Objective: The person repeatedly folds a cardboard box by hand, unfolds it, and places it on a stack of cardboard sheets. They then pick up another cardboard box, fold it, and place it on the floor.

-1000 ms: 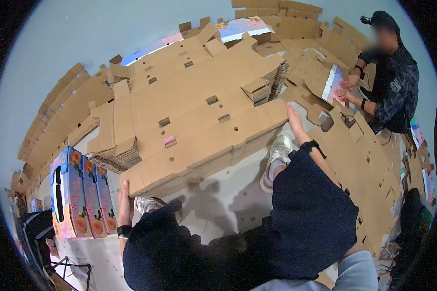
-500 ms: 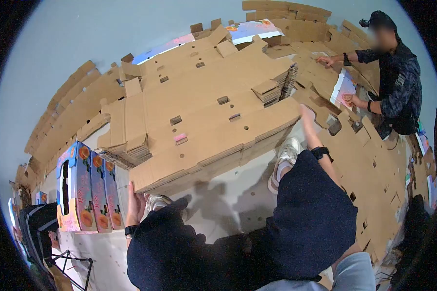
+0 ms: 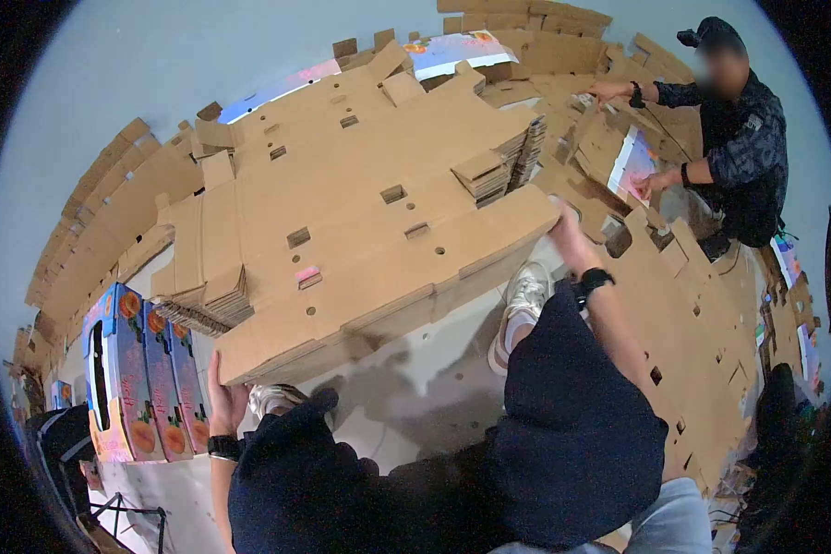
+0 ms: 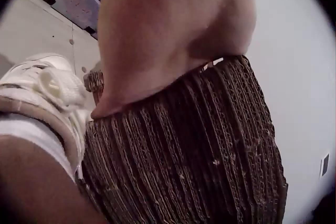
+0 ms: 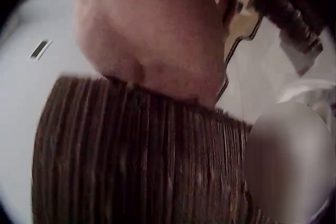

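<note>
A thick stack of flat brown cardboard sheets (image 3: pixel 379 268) with slots and round holes spreads in front of me in the head view. My left hand (image 3: pixel 229 395) rests against the left end of its near edge, with a digit extended up along the side. At the opposite end, my right hand (image 3: pixel 572 240) presses on the near right corner. The left wrist view shows the palm side of the left hand (image 4: pixel 173 35) against the layered corrugated edges (image 4: pixel 184 150). Similar edges (image 5: pixel 136 150) lie against the right hand (image 5: pixel 152 35); the fingertips are hidden in both wrist views.
Printed peach boxes (image 3: pixel 138 379) stand at left. My white shoes (image 3: pixel 526 305) are close to the stack's near side. At right, another person (image 3: pixel 743 148) crouches, one hand at a printed sheet (image 3: pixel 632 164). More flattened cardboard (image 3: pixel 683 342) covers the floor at right.
The head view shifted right and then back left. My right hand moved slightly at its corner, while both hands stayed at the stack's ends. The other person reached one arm out to the left.
</note>
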The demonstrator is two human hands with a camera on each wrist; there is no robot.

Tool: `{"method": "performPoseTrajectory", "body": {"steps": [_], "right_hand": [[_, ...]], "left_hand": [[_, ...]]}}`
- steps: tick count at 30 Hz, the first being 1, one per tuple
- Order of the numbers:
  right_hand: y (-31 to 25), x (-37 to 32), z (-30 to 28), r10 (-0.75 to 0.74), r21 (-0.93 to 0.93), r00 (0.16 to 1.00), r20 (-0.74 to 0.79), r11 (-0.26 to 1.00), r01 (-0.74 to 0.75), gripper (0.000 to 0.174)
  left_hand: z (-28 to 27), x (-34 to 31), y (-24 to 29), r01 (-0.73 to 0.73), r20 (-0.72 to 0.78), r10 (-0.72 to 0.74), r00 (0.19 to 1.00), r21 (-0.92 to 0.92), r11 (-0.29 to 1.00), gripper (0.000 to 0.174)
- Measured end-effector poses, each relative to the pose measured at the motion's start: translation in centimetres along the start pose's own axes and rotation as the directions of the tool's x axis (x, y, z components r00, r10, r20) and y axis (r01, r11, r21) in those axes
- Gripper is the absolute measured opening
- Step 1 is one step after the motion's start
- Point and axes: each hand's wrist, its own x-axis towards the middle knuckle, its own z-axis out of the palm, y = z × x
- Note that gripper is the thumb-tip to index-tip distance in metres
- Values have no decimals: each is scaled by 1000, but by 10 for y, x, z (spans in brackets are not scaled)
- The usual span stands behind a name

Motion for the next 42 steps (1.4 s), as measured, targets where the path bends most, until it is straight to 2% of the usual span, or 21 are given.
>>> {"method": "performPoseTrajectory", "body": {"steps": [2, 5, 13, 15, 17, 18, 20, 22, 26, 27, 29, 31, 32, 34, 35, 36, 38, 39, 40, 41, 42], "right_hand": [[23, -5, 37, -128, -37, 965, -228, 992, 123, 72], [20, 1, -4, -119, -15, 993, -9, 993, 119, 72], [40, -19, 14, -133, -150, 991, -20, 980, 129, 73], [29, -31, 11, -101, -197, 991, -90, 977, 82, 75], [-4, -31, -10, 187, -491, 982, 39, 859, -144, 78], [-27, -25, -16, 235, -589, 965, 115, 799, -124, 81], [-67, -18, -2, -30, -705, 996, -88, 708, -41, 73], [-103, 15, 9, -349, -682, 936, -40, 695, 230, 68], [-153, -6, 192, -422, -616, 892, 159, 664, 424, 51], [-131, -10, 232, -425, -525, 831, 359, 644, 557, 38], [-70, -57, 298, -389, -206, 481, 786, 568, 797, 26], [-42, -143, 363, -251, 81, 59, 966, 514, 854, 27], [-45, -173, 366, 244, -320, 233, 942, 431, 844, 33], [-39, -190, 366, 361, -263, 130, 923, 348, 900, 33], [-35, -193, 364, 359, -260, 125, 925, 355, 898, 33], [-33, -194, 360, 352, -281, 150, 924, 358, 890, 31], [-27, -190, 345, 353, -304, 172, 920, 364, 880, 29], [-18, -183, 334, 443, -327, 136, 886, 391, 860, 29], [-13, -179, 328, 526, -353, 97, 845, 413, 840, 28], [-13, -177, 326, 526, -356, 98, 845, 416, 837, 28], [-13, -175, 325, 542, -352, 100, 834, 386, 853, 29]], "left_hand": [[3, 2, -5, -33, -27, 33, 999, -12, 999, 63], [3, -2, -4, -39, -66, 38, 997, -10, 999, 65], [-1, -3, -6, -26, -52, 26, 998, -1, 1000, 68], [-3, -1, -7, -1, -75, 0, 997, -4, 1000, 68], [-6, 2, -7, -7, -80, 8, 997, 17, 1000, 69], [-10, 1, -8, -5, -91, 8, 996, 37, 999, 71], [-22, 6, -7, 12, -115, 0, 993, 105, 994, 72], [-13, -2, -3, -20, -124, 57, 991, 282, 959, 78], [-23, -1, -10, 21, -313, 126, 941, 427, 904, 82], [-32, 2, -13, 16, -313, 133, 940, 432, 902, 82], [-48, 9, -16, 43, -348, 155, 925, 501, 865, 82], [-54, 6, -1, 20, -382, 242, 892, 567, 824, 74], [-69, 6, 10, 38, -341, 296, 892, 711, 702, 66], [-91, -4, 29, -231, -149, 549, 822, 794, 563, 49], [-80, -23, 51, -264, -195, 668, 719, 812, 521, 45], [-130, -25, 82, -241, -137, 736, 663, 892, 383, 41], [-145, -66, 137, -263, -207, 832, 515, 885, 384, 37], [-162, -84, 166, -213, -244, 865, 439, 906, 364, 38], [-171, -106, 186, 1, -44, 923, 382, 999, 47, 40], [-196, -119, 199, 174, -20, 937, 349, 984, -44, 45], [-220, -126, 202, 321, -54, 920, 389, 944, -80, 47]]}}
